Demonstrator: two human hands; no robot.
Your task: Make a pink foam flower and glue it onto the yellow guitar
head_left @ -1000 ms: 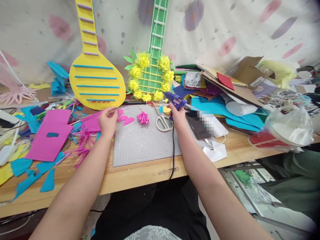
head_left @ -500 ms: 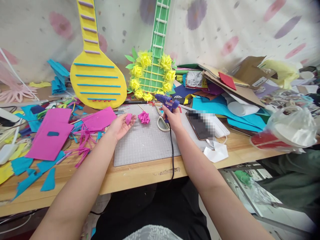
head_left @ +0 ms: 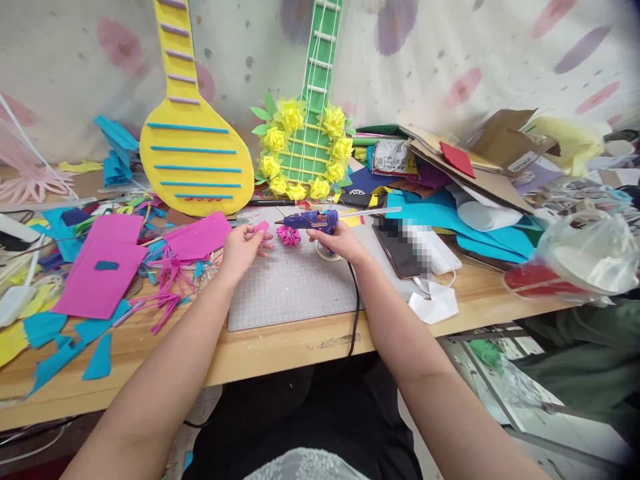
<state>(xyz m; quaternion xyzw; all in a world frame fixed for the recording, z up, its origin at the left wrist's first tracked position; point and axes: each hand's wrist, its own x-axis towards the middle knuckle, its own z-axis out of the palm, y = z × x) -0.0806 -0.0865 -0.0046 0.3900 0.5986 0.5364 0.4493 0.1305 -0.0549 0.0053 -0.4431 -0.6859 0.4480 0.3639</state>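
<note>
Between the fingers of my left hand (head_left: 243,248) is a small magenta paper petal (head_left: 261,227). My right hand (head_left: 341,241) grips a blue hot glue gun (head_left: 311,221) by its handle, the nozzle pointing left towards the petal but apart from it. A clear glue stick (head_left: 375,211) sticks out of the gun's back. Just below the nozzle a magenta paper flower (head_left: 289,235) lies on the grey cutting mat (head_left: 295,287), partly covered by the gun. Scissors lie beneath my right hand, with only part of a handle loop (head_left: 327,253) showing.
A yellow paper guitar (head_left: 197,160) and a green one with yellow flowers (head_left: 306,153) lean at the back. Magenta sheets (head_left: 100,267) and blue scraps cover the left. A phone (head_left: 399,250), paper piles and a bagged red cup (head_left: 535,277) stand right. The gun's black cord (head_left: 356,307) hangs over the table edge.
The glue gun has swung down and left, its nozzle now over the magenta flower and near the petal. My left fingers have closed on the petal, which lay on the open hand before.
</note>
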